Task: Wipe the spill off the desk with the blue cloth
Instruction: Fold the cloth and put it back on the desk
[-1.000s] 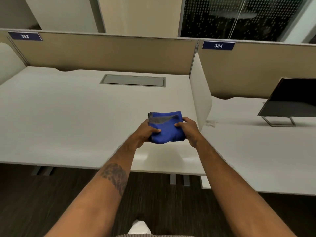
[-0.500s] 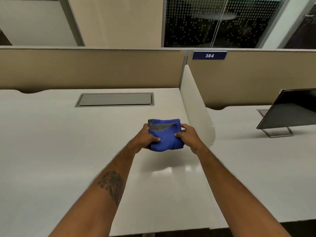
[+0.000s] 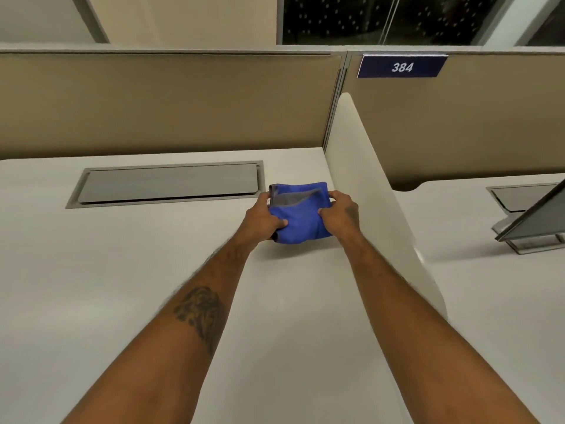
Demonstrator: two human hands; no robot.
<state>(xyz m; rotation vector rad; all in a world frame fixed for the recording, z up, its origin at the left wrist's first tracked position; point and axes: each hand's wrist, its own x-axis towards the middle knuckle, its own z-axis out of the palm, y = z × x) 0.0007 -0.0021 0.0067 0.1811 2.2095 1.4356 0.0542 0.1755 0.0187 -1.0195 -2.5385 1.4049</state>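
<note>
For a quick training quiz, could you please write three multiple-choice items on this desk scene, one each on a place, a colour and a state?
1. Where is the cloth?
A. Right of the grey hatch
B. Beside the monitor
C. On the floor

2. What colour is the 384 sign?
A. Red
B. Dark blue
C. Green

3. How is the cloth held?
A. By one hand
B. By neither hand
C. Folded, between both hands

Answers: 1 A, it sits between hatch and white divider. 2 B, white digits on dark blue. 3 C, left hand and right hand grip its sides.
</note>
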